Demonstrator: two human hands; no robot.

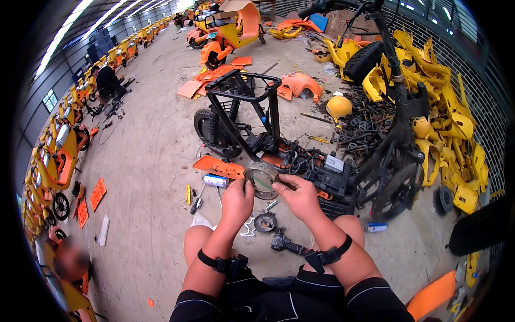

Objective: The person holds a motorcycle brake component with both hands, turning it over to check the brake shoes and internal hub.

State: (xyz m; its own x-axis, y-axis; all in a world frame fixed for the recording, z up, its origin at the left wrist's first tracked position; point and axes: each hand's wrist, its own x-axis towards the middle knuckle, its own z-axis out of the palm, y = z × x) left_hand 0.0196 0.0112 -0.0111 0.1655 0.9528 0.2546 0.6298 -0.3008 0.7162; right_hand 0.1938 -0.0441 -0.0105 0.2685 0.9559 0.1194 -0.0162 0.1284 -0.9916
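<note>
At the centre of the frame, the left hand [238, 197] and right hand [299, 196] grasp a ring [261, 167] by opposite sides, partly hiding its rim; its kind is unclear. The top edge crops a handlebar [321, 6].

Shown are one left hand [237, 198] and one right hand [296, 196], two black forearm straps [218, 263], one ring-shaped part [269, 170], one dark disc [265, 222] below it, one cordless power tool [287, 242], two blue-and-white cans [215, 181], one stripped black frame [256, 152] and, at far left, two orange grid panels [98, 194].
</note>
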